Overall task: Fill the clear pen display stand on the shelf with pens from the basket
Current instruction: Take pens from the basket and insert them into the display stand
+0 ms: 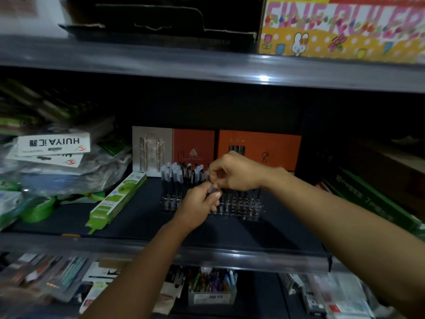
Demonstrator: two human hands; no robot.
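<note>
The clear pen display stand [239,204] sits on the dark middle shelf [142,217], with several capped pens [174,174] upright in its left and back rows. My left hand [200,207] is in front of the stand, fingers curled round the clear-capped ends of pens [212,188]. My right hand [234,172] hovers just above, its fingertips pinching the top of one of those pens. The hands hide the stand's middle. The basket is out of view.
Orange and beige pen boxes [259,150] lean behind the stand. A green flat pack [117,199] lies to the left beside heaped packets [53,146]. Green boxes [368,199] lie on the right. A pen tub [211,288] stands on the shelf below.
</note>
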